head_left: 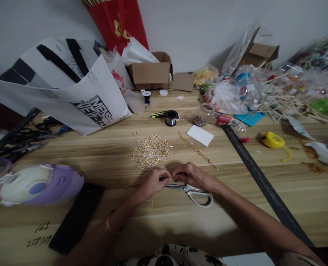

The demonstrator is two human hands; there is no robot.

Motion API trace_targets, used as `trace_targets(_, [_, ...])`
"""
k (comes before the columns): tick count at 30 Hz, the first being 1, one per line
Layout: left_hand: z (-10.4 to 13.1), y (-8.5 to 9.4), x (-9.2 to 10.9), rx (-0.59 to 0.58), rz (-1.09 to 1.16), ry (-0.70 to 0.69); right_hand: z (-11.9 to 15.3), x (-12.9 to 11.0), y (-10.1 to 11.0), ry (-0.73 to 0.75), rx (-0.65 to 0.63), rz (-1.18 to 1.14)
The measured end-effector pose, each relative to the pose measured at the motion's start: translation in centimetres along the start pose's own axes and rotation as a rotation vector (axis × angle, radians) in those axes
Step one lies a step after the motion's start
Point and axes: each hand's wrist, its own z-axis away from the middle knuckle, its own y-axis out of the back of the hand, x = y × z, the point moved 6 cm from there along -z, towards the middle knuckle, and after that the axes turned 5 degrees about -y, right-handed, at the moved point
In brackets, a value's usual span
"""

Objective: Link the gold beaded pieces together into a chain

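Observation:
My left hand [156, 181] and my right hand [190, 174] meet over the wooden table, fingertips almost touching. Each is closed in a pinch, and what sits between the fingers is too small to make out. Just below my right hand lies a pair of scissors [199, 197] with pale handles, its blades pointing left. A heap of small gold and clear beads [150, 151] is spread right behind my left hand. Beyond my right hand a gold beaded chain [195, 148] stretches diagonally across the wood. A few tiny gold bits [125, 183] lie left of my left hand.
A wire spool [171, 118], a jar of beads [204, 114] and a white card [200, 135] stand farther back. On the left are a purple-and-white bottle [43, 184], a black phone-like slab [77, 218] and pliers [27, 147]. A yellow tape measure [273, 139] and clutter fill the right.

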Motion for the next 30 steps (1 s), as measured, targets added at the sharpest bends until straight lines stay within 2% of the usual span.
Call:
trace_targets(6, [-0.2,0.2,-0.2,-0.013,0.087,0.003,-0.1,0.5,0.1,-0.053,-0.019,-0.084])
trace_targets(14, [-0.1,0.0,0.5,-0.034,-0.02,-0.046,-0.1,0.5,0.3,-0.066,0.041,-0.024])
trace_targets(21, [0.0,-0.1,0.6,-0.013,-0.066,-0.071,-0.2,0.7,0.2,-0.084,0.038,-0.062])
trace_targets(30, [-0.2,0.3,-0.7,0.018,0.112,-0.036,-0.2,1.1,0.3,-0.067,0.016,-0.075])
